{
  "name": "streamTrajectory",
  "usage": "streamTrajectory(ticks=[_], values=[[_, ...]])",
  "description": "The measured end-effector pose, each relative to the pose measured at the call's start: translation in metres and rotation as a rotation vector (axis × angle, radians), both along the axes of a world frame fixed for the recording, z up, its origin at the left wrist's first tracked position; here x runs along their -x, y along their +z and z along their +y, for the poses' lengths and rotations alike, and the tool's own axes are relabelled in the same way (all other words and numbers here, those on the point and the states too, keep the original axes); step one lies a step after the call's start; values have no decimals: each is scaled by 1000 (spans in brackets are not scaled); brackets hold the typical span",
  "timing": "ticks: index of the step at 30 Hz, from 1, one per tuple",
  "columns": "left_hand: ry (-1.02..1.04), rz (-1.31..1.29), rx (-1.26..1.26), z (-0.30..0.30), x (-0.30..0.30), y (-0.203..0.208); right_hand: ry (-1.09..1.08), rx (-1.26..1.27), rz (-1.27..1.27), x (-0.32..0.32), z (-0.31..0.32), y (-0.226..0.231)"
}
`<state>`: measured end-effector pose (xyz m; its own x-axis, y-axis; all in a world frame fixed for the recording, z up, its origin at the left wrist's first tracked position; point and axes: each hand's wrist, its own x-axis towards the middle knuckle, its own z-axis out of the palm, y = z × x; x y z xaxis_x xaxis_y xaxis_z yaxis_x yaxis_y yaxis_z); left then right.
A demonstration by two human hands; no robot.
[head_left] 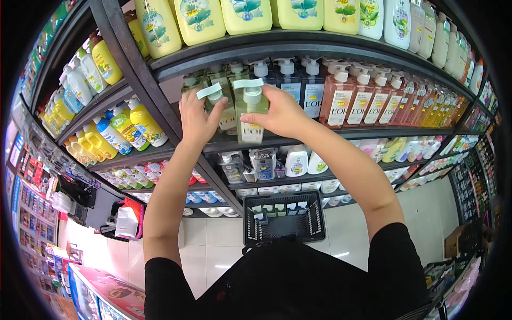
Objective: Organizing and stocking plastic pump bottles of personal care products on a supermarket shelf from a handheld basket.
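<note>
My left hand is wrapped round a pale green pump bottle with a white pump head, in the middle shelf row. Its fingers go behind the bottle, and the thumb lies near the pump neck. Beside it, my right hand grips a second pale green pump bottle, thumb across the front and fingers round the far side. This bottle stands upright at the shelf's front edge, ahead of the row. More green bottles show partly behind my hands.
Dark blue pump bottles and pink ones line the shelf to the right. Large yellow bottles fill the shelf above. A black basket holding several small bottles sits on the tiled floor below. A dark shelf post rises at left.
</note>
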<state>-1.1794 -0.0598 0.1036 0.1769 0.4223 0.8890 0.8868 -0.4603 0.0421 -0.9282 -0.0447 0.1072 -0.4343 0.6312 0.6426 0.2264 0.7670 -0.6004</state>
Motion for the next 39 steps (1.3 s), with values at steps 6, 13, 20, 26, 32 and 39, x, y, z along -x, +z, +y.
streamTrajectory(ticks=[6, 13, 20, 26, 32, 39], values=[[-421, -719, 275, -20, -34, 1, 145, 418, 114, -36, -26, -3], [-406, -995, 672, -47, -79, -6, 144, 656, 221, -85, -63, -8], [-531, -1095, 1116, -93, -137, -11, 106, 807, 191, -123, -75, -37], [-617, -1235, 1194, -103, -152, -37, 117, 894, 161, -127, -86, -59], [-652, -1260, 1135, -111, -148, -48, 133, 931, 185, -118, -90, -61], [-596, -1285, 1140, -114, -137, -49, 137, 974, 154, -106, -82, -69]])
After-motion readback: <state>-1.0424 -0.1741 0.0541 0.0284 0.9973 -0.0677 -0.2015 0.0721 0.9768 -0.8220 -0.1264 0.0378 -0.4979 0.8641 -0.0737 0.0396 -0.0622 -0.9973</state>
